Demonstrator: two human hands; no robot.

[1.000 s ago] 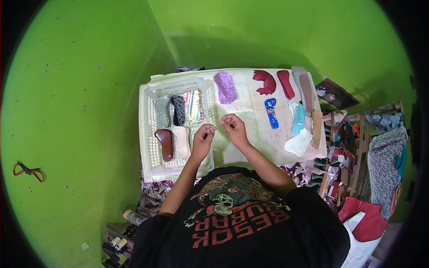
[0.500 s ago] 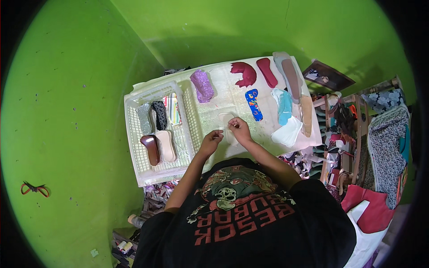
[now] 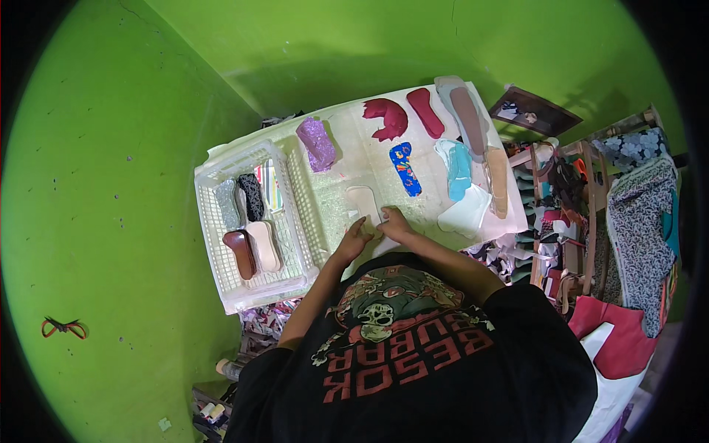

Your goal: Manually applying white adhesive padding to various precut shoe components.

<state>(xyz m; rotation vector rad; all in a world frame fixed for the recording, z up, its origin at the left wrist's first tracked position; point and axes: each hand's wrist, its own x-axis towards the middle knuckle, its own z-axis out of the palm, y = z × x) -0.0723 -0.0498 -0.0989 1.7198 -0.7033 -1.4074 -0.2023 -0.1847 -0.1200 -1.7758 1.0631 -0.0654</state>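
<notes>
Left hand (image 3: 355, 238) and right hand (image 3: 396, 224) have slid toward the black shirt (image 3: 413, 354), to a pale sole's (image 3: 362, 198) near end; whether the fingers grip it, I cannot tell.

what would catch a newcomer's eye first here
Probably the bright green walls behind the table and to its left. On it, a white basket at left and a blue patterned piece right of centre stand out. Near the front edge, the left hand and right hand are at a pale sole-shaped piece.
</notes>
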